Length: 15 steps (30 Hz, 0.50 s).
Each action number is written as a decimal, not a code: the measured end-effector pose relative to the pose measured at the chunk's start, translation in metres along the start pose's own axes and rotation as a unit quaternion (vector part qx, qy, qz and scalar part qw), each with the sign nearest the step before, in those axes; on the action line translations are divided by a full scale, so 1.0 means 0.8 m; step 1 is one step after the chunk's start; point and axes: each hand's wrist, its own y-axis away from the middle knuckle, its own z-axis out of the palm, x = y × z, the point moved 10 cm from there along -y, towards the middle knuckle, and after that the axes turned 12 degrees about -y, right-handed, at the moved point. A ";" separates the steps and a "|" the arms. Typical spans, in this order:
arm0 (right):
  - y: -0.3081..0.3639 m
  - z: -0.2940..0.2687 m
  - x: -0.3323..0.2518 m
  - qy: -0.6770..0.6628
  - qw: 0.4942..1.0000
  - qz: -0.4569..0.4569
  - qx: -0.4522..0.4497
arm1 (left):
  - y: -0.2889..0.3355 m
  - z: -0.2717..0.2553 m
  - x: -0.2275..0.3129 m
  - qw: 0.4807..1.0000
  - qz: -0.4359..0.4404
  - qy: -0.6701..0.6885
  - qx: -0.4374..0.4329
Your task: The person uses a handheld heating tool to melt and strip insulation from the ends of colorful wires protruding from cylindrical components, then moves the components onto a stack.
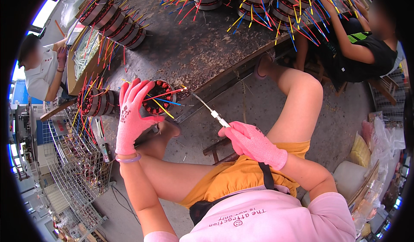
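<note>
My left hand (134,119), in a pink glove with a purple bangle at the wrist, lies against a motor stator (173,97) with its fingers stretched upward and thumb out to the right. Red windings line the stator, and red, blue and yellow lead wires (160,100) come out of its open end. More stators (98,102) lie in a row just left of this hand. My gloved right hand (253,142) is closed round the white handle of a thin-shafted metal tool (219,117). The tool's shaft points at the wire ends near the stator.
A worn dark table (181,48) carries a leaning stack of stators (114,23) and several stacks at the back right, wires sticking out. One person (43,65) works at the left beside a box (86,56), another (366,52) at the right. Wire racks (73,155) stand left, plastic bags (384,143) right.
</note>
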 end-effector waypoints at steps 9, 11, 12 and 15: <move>0.007 -0.006 0.003 -0.046 0.998 0.031 0.011 | -0.001 0.002 0.007 1.000 0.005 0.006 0.011; 0.009 -0.010 0.005 -0.055 0.998 0.030 0.011 | -0.005 0.000 0.007 0.999 0.010 0.030 0.008; 0.011 -0.012 0.004 -0.049 0.998 0.026 0.014 | -0.005 0.000 0.008 0.999 0.011 0.042 0.007; 0.019 -0.013 -0.006 -0.043 0.999 0.008 0.011 | -0.001 0.000 0.002 0.998 0.006 0.056 0.015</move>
